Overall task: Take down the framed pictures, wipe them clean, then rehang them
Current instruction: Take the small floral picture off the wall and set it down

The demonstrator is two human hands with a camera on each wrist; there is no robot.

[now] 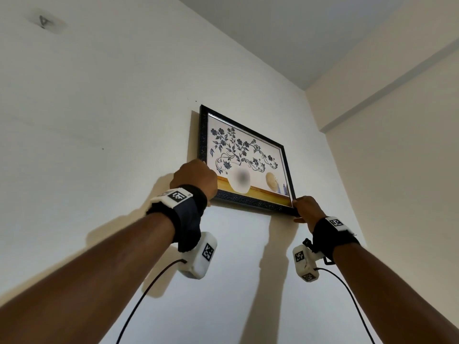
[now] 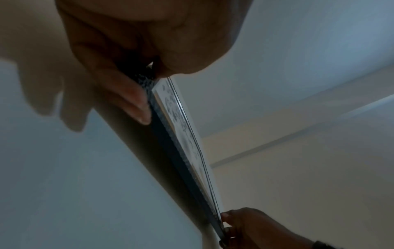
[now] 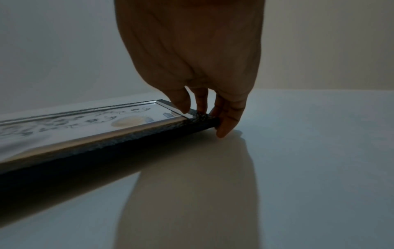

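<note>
The framed picture (image 1: 244, 161) is high on the white wall (image 1: 99, 120), near the room corner. The left hand (image 1: 195, 180) grasps its lower left corner, the fingers (image 2: 136, 104) behind the edge and the thumb in front. The right hand (image 1: 306, 209) pinches the lower right corner in the same way. I think the two corners are held so the frame stays level; whether it is coming off or going back, I cannot tell
</note>
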